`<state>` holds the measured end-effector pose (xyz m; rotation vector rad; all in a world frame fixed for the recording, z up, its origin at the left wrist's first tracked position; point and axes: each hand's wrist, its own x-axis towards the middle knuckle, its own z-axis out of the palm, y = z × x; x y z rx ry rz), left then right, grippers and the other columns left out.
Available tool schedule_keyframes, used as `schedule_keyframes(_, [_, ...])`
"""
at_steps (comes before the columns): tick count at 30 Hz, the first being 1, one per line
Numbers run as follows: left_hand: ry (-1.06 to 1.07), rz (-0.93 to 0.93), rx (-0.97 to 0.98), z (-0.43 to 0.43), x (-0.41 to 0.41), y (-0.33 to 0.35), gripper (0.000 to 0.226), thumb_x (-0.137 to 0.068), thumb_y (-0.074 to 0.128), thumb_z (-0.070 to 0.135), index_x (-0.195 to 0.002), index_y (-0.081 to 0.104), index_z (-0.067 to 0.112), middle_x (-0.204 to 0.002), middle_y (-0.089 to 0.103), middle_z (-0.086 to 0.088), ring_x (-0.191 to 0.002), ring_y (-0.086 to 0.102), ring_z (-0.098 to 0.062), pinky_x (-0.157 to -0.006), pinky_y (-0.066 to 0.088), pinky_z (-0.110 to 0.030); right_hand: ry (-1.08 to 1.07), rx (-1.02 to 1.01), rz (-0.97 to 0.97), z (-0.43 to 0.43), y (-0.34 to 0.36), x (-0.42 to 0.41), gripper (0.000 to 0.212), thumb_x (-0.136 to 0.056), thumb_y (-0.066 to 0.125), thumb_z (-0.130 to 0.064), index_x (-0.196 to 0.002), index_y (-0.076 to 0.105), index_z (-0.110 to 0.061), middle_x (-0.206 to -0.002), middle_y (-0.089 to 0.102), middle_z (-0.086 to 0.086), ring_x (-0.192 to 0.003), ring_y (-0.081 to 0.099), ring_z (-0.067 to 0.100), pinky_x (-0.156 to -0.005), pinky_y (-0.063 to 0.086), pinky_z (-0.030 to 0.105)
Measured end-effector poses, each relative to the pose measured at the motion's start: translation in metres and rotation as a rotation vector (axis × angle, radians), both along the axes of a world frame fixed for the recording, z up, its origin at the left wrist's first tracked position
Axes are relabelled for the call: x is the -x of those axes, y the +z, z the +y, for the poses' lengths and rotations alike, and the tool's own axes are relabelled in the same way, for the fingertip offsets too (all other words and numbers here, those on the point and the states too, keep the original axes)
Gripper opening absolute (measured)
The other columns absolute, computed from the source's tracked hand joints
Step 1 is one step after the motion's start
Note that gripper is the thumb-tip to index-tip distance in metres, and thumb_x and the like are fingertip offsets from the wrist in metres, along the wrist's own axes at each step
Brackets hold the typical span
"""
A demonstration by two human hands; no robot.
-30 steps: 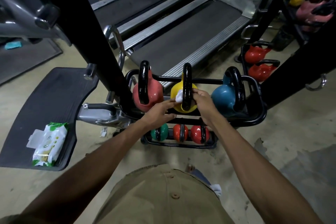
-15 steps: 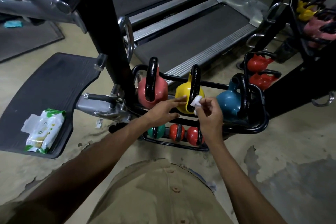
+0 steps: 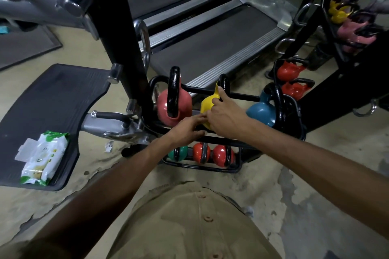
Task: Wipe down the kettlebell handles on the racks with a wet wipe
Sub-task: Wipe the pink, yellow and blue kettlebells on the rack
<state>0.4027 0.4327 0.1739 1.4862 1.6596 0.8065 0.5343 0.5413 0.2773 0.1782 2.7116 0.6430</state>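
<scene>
A black two-tier rack (image 3: 293,109) holds a pink kettlebell (image 3: 163,107), a yellow kettlebell (image 3: 207,103) and a blue kettlebell (image 3: 261,113) on top, each with a black handle. My right hand (image 3: 226,115) wraps round the lower part of the yellow kettlebell's handle (image 3: 224,82), one finger pointing up along it. The wet wipe is hidden. My left hand (image 3: 187,127) reaches in with straight fingers that touch the yellow bell's base by the front rail.
Small green (image 3: 179,152) and red kettlebells (image 3: 221,154) sit on the lower tier. A wipes pack (image 3: 42,157) lies on a black footplate (image 3: 52,101) at left. A black post (image 3: 117,27) stands beside the rack. Treadmills (image 3: 210,44) lie behind; another kettlebell rack (image 3: 288,71) stands at right.
My right hand, which pinched the white wipe just off the handle, has moved back onto the yellow kettlebell's handle, hiding the wipe. My left hand stays at the bell's base.
</scene>
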Motion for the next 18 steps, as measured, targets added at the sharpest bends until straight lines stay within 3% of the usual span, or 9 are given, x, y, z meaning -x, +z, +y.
schedule_keyframes(2, [0.003, -0.025, -0.025, -0.002, -0.001, 0.001, 0.044, -0.093, 0.066, 0.021, -0.136, 0.065, 0.016, -0.147, 0.055, 0.008, -0.128, 0.058, -0.012, -0.107, 0.051, -0.044, 0.025, 0.025, -0.052, 0.000, 0.003, 0.004, 0.022, -0.102, 0.048, -0.028, -0.101, 0.069, -0.021, -0.096, 0.073, 0.000, -0.106, 0.062, 0.027, -0.120, 0.023, 0.057])
schedule_keyframes(5, [0.029, -0.042, -0.004, -0.001, 0.000, -0.001, 0.044, -0.094, 0.069, 0.018, -0.138, 0.064, 0.017, -0.151, 0.053, 0.008, -0.132, 0.056, -0.010, -0.110, 0.049, -0.044, 0.183, 0.090, 0.058, 0.004, 0.000, -0.013, 0.024, -0.100, 0.049, -0.023, -0.115, 0.068, -0.020, -0.108, 0.069, 0.004, -0.106, 0.060, 0.030, -0.114, 0.035, 0.053])
schedule_keyframes(8, [0.016, -0.058, 0.024, 0.000, 0.002, 0.001, 0.048, -0.097, 0.069, 0.017, -0.143, 0.060, 0.025, -0.158, 0.045, 0.015, -0.139, 0.050, -0.006, -0.115, 0.046, -0.041, 0.308, 0.104, 0.180, 0.008, -0.010, -0.038, 0.020, -0.093, 0.058, -0.021, -0.109, 0.071, -0.018, -0.119, 0.064, 0.010, -0.114, 0.058, 0.032, -0.116, 0.035, 0.056])
schedule_keyframes(11, [-0.006, -0.036, 0.032, 0.000, 0.004, 0.007, 0.052, -0.098, 0.068, 0.015, -0.147, 0.056, 0.028, -0.162, 0.036, 0.021, -0.141, 0.045, -0.002, -0.114, 0.046, -0.031, 0.292, 0.123, 0.296, 0.017, -0.014, -0.052, 0.025, -0.093, 0.061, -0.024, -0.115, 0.069, -0.016, -0.131, 0.058, 0.013, -0.128, 0.052, 0.032, -0.120, 0.031, 0.054])
schedule_keyframes(14, [-0.047, 0.031, 0.046, 0.001, 0.006, 0.012, 0.055, -0.099, 0.067, 0.017, -0.150, 0.052, 0.030, -0.164, 0.026, 0.029, -0.145, 0.036, 0.000, -0.112, 0.037, -0.021, 0.100, 0.239, 0.584, 0.028, -0.007, -0.045, 0.027, -0.099, 0.054, -0.027, -0.115, 0.070, -0.013, -0.124, 0.061, 0.013, -0.118, 0.055, 0.031, -0.108, 0.041, 0.048])
schedule_keyframes(18, [-0.075, 0.053, 0.043, 0.002, 0.006, 0.014, 0.056, -0.099, 0.066, 0.015, -0.152, 0.050, 0.028, -0.164, 0.020, 0.035, -0.150, 0.029, 0.001, -0.117, 0.031, -0.026, -0.578, 0.740, 1.212, 0.009, -0.016, -0.039, 0.017, -0.100, 0.064, -0.026, -0.112, 0.075, -0.020, -0.109, 0.063, 0.000, -0.099, 0.062, 0.014, -0.085, 0.054, 0.033])
